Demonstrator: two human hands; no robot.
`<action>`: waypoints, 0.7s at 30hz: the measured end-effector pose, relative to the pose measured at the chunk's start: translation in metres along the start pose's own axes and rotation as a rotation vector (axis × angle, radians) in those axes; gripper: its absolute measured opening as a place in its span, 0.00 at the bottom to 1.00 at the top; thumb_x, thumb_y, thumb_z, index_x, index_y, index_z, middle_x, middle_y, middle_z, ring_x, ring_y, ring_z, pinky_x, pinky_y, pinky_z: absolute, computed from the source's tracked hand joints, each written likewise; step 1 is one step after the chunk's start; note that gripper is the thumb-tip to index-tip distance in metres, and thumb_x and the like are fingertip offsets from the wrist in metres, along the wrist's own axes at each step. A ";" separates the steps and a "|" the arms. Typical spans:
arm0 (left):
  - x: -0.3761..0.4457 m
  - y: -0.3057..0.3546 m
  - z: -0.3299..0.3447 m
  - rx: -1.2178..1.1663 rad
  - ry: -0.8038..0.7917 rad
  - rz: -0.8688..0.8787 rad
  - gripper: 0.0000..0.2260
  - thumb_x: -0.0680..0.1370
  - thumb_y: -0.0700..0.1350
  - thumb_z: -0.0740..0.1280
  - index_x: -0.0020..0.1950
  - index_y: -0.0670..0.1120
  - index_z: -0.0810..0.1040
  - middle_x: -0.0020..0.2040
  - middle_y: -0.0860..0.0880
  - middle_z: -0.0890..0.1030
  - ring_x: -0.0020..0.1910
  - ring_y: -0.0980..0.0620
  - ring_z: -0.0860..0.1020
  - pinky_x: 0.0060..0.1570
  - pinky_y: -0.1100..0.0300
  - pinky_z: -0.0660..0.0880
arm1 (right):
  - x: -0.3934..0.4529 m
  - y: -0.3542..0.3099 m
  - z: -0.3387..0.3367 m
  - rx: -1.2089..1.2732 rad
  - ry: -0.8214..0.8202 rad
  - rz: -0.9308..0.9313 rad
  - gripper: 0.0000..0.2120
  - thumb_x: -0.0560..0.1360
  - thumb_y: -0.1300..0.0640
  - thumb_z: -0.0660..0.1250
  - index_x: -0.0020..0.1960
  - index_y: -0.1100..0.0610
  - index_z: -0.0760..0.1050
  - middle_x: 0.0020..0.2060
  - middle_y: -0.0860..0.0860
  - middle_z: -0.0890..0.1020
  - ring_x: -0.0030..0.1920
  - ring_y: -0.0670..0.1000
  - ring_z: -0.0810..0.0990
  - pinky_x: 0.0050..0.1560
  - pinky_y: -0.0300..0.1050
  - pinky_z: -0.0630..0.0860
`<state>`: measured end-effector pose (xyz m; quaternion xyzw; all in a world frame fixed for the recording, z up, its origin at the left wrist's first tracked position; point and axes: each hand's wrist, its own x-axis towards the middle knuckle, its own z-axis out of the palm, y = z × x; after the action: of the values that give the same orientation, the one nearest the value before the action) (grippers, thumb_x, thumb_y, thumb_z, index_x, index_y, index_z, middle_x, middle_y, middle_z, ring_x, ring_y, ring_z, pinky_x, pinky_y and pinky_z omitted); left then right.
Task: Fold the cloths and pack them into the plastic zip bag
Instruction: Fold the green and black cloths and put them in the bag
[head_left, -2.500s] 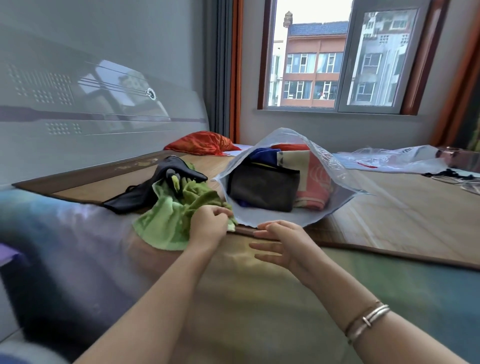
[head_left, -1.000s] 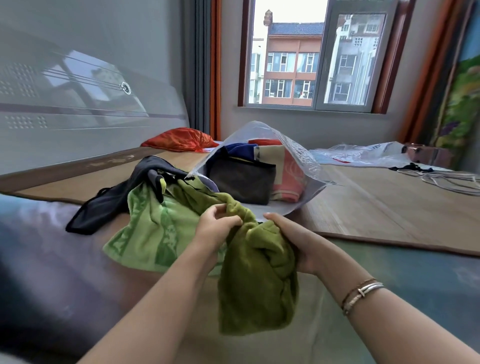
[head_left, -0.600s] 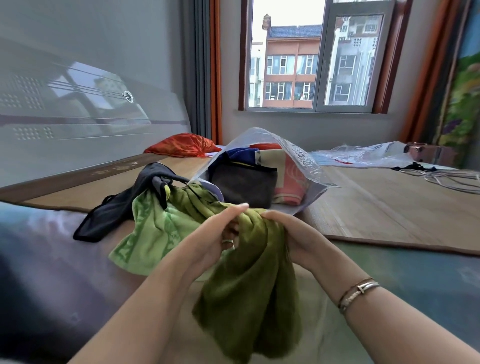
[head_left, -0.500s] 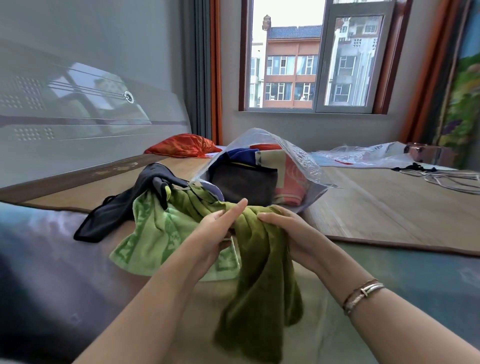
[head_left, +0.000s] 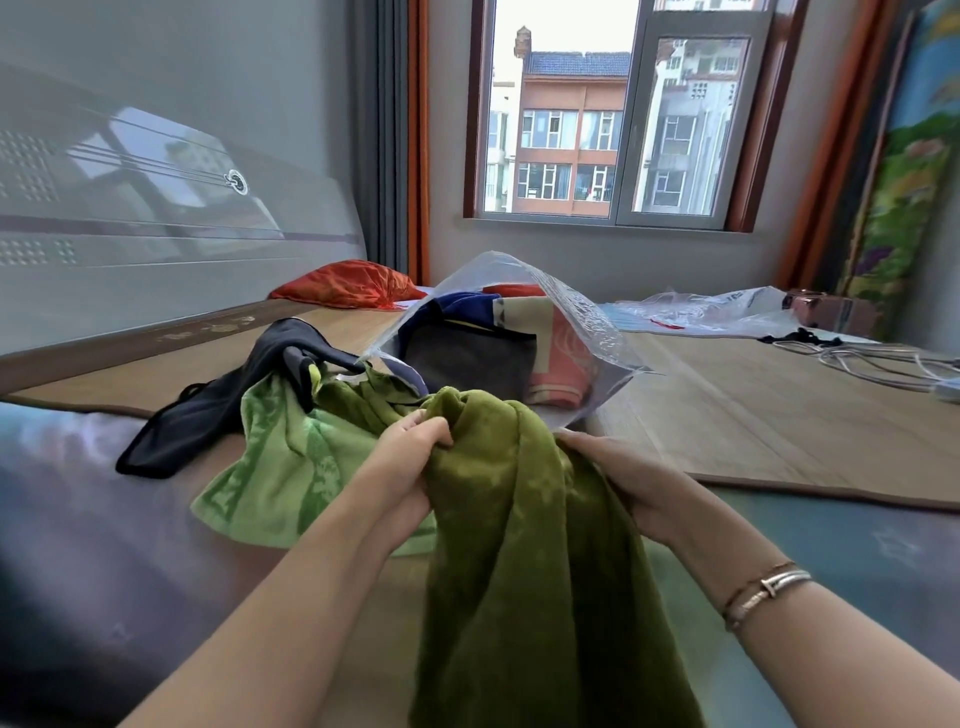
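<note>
Olive towel (head_left: 524, 545): held up over the near edge of the bed, bunched at the top, its length hanging toward the viewer.
Handling: soft, limp and light by the look of it; it sags wherever unsupported, so taking it by two corners of one edge seems best for a clean fold.
Left hand (head_left: 410, 457): fingers curled, pinching the towel's bunched top on the left.
Right hand (head_left: 618, 480): cupped against the towel's right side, fingers mostly hidden behind the fabric, probably gripping it.
Zip bag (head_left: 587, 332): just beyond the hands on the bamboo mat (head_left: 753, 410), mouth open, folded cloths inside.
Waiting: light green towel (head_left: 280, 457) and dark garment (head_left: 208, 410), left of the bag.
</note>
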<state>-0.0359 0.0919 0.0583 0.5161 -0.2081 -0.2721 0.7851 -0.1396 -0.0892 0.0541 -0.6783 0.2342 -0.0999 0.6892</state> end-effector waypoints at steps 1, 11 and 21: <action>0.001 0.000 -0.001 0.002 0.005 0.003 0.12 0.77 0.32 0.57 0.57 0.40 0.76 0.45 0.39 0.81 0.43 0.45 0.80 0.39 0.56 0.78 | -0.004 -0.001 -0.001 -0.064 -0.029 -0.003 0.23 0.76 0.44 0.68 0.57 0.65 0.80 0.52 0.62 0.83 0.52 0.60 0.83 0.60 0.56 0.77; -0.012 0.034 0.003 -0.021 -0.082 0.133 0.09 0.79 0.45 0.65 0.57 0.44 0.79 0.48 0.43 0.83 0.41 0.51 0.82 0.36 0.58 0.80 | -0.025 -0.031 -0.031 0.442 0.161 -0.409 0.13 0.82 0.55 0.57 0.45 0.59 0.76 0.39 0.57 0.79 0.40 0.53 0.79 0.41 0.46 0.78; -0.020 0.114 0.025 -0.113 -0.055 0.440 0.17 0.76 0.52 0.67 0.61 0.44 0.76 0.54 0.45 0.81 0.51 0.49 0.81 0.53 0.52 0.79 | -0.073 -0.105 -0.065 0.539 0.515 -0.784 0.12 0.81 0.53 0.60 0.42 0.57 0.75 0.36 0.52 0.75 0.41 0.50 0.74 0.45 0.46 0.73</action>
<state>-0.0419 0.1236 0.1724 0.4058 -0.3213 -0.1194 0.8473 -0.2139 -0.1195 0.1732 -0.4675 0.0909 -0.5693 0.6702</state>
